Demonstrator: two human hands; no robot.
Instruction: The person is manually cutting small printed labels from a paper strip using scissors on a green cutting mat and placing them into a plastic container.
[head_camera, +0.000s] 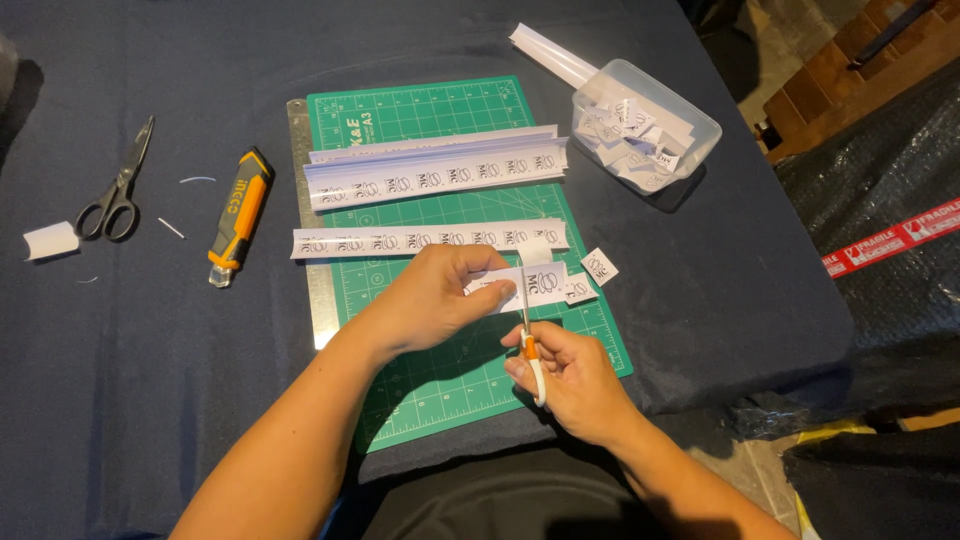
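My left hand (435, 297) pinches a short white paper strip (545, 283) printed with small marks, holding it over the green cutting mat (440, 380). My right hand (572, 378) grips orange-and-white scissors (530, 345) whose blades point up into the strip. Two small cut squares (599, 265) lie just right of the strip on the mat. A longer printed strip (400, 241) lies across the mat above my hands, and a stack of printed strips (435, 167) lies farther up.
A clear plastic tub (650, 125) of cut squares stands at the back right. A metal ruler (310, 250) runs along the mat's left edge. An orange-and-black utility knife (240, 215), black scissors (120, 190) and a paper scrap (50, 240) lie at left on the dark cloth.
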